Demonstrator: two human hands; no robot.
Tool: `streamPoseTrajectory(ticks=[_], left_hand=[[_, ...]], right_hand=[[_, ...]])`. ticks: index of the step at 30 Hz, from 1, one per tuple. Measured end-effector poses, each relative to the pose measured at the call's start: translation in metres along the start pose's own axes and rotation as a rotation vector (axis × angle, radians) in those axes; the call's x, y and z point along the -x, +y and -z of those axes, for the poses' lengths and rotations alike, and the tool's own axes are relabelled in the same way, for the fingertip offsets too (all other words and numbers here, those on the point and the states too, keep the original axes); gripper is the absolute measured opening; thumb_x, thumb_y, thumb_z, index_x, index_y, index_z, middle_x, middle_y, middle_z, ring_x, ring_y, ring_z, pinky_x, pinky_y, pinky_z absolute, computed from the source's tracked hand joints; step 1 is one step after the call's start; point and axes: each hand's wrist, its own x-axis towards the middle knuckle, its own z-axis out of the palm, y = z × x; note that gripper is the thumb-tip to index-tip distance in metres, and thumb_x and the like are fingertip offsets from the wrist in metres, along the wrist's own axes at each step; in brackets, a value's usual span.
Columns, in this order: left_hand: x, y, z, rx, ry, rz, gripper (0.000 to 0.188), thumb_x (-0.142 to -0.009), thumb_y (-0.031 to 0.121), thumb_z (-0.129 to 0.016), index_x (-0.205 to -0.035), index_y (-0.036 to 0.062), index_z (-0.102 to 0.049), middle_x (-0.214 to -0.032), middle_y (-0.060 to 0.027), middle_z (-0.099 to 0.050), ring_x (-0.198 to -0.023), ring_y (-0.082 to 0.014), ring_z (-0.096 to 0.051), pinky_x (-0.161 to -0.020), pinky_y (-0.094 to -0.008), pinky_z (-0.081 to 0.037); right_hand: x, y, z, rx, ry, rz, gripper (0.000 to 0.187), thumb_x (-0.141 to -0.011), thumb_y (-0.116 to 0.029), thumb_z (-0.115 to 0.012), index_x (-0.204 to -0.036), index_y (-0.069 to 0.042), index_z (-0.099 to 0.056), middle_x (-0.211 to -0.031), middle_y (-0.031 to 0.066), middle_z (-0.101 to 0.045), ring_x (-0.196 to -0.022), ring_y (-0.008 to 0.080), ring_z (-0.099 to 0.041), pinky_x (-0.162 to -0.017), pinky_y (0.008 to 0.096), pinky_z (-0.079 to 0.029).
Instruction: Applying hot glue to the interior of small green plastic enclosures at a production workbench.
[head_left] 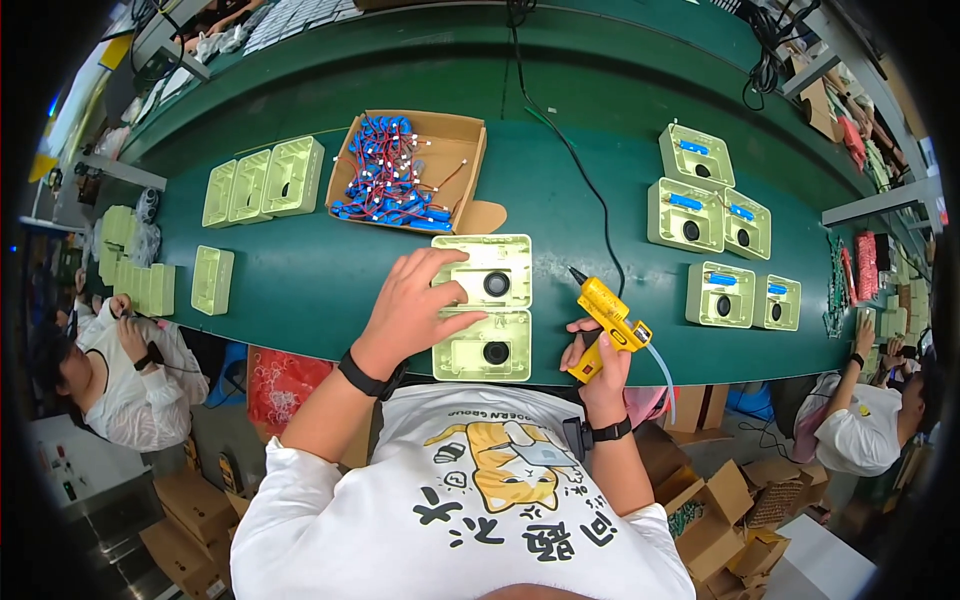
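Two pale green plastic housings lie one behind the other at the table's near edge, the far housing point(515, 268) and the near housing point(465, 362). Each has a round black speaker inside, the far speaker point(496, 284) and the near speaker point(496, 352). My left hand point(410, 305) rests over their left ends with fingers spread, touching the far one; whatever lies beneath its fingertips is hidden. A yellow hot glue gun point(612, 315) is in my right hand point(600, 375), closed round the handle. Its dark nozzle points up and left, apart from the housings. A pale glue stick point(662, 365) trails from its back.
Beyond the housings sits a cardboard box point(465, 150) of blue wired batteries point(385, 175). Several housings with batteries point(690, 215) stand at right, others without point(295, 175) at left. The black cord point(590, 185) crosses the green table point(570, 160). People work on both sides.
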Motion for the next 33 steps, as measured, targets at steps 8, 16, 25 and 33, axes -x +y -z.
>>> streamPoseTrajectory(ticks=[8, 16, 25, 33], left_hand=[[-0.109, -0.084, 0.02, -0.449, -0.097, 0.214, 0.016, -0.091, 0.02, -0.09, -0.104, 0.0116, -0.086, -0.127, -0.0131, -0.083, -0.128, -0.0354, -0.076, -0.118, -0.0563, -0.051], [-0.151, -0.126, -0.006, -0.789, -0.275, 0.36, 0.015, -0.087, 0.029, -0.095, -0.098, 0.019, -0.093, -0.116, -0.0108, -0.087, -0.12, -0.0346, -0.081, -0.119, -0.0667, -0.044], [-0.084, -0.101, 0.03, -0.12, 0.412, 0.191, 0.017, -0.104, 0.023, -0.088, -0.106, 0.0068, -0.085, -0.114, -0.011, -0.086, -0.105, -0.0319, -0.081, -0.104, -0.0506, -0.057], [-0.002, -0.077, 0.044, 0.785, 0.727, 0.272, 0.016, -0.126, 0.014, -0.066, -0.13, -0.001, -0.062, -0.135, -0.0238, -0.085, -0.099, -0.0209, -0.085, -0.085, -0.0312, -0.067]], right_hand=[[0.0, 0.004, 0.001, 0.003, -0.006, 0.026, 0.038, -0.122, -0.031, -0.061, -0.137, 0.004, -0.067, -0.13, 0.0279, -0.075, -0.072, 0.0207, -0.067, -0.066, 0.0416, -0.064], [0.026, -0.014, -0.009, 0.172, -0.032, -0.066, 0.026, -0.121, -0.022, -0.066, -0.131, 0.0, -0.072, -0.129, 0.0223, -0.079, -0.078, 0.0194, -0.072, -0.072, 0.0371, -0.064], [0.029, -0.063, -0.081, 0.957, -0.312, -0.191, 0.037, -0.116, -0.028, -0.077, -0.136, 0.003, -0.081, -0.112, 0.0208, -0.086, -0.087, 0.035, -0.081, -0.076, 0.0466, -0.063], [0.013, -0.044, -0.128, 1.346, -0.306, -0.065, 0.039, -0.111, -0.034, -0.078, -0.109, 0.005, -0.08, -0.089, 0.0286, -0.076, -0.08, 0.0533, -0.075, -0.07, 0.0583, -0.058]])
